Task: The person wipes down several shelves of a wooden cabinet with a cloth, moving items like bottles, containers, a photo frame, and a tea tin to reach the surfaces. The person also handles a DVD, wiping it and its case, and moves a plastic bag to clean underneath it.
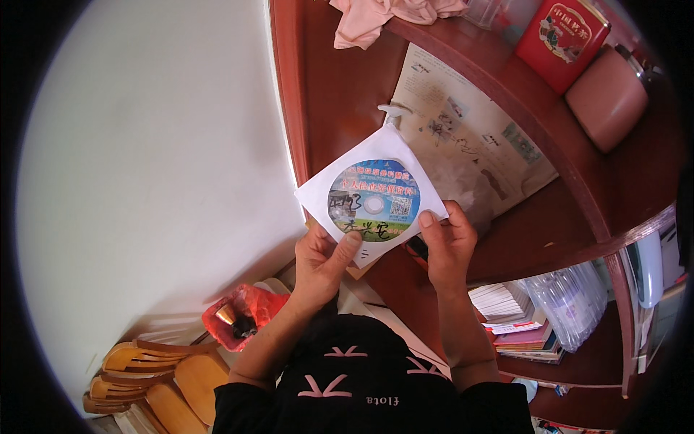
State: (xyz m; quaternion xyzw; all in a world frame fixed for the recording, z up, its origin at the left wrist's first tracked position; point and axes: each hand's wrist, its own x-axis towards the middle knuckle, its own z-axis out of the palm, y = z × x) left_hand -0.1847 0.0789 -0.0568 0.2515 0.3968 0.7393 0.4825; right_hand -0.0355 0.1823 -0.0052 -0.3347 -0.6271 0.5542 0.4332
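Note:
My left hand pinches the lower corner of a white paper disc sleeve, its thumb lying over the front. At the sleeve's right corner, my right hand grips with thumb in front and fingers behind. Through the sleeve's round window shows a disc with a blue and green printed face, a printed code and black handwriting. A tan edge peeks out below the sleeve; what it belongs to is hidden. Behind lies a large printed sheet or bag on a dark red wooden shelf.
A pink cloth, a red tin and a pink flask occupy the upper shelf. Lower right are stacked books and a clear plastic package. Wooden chairs and a red plastic bag stand beside the white wall.

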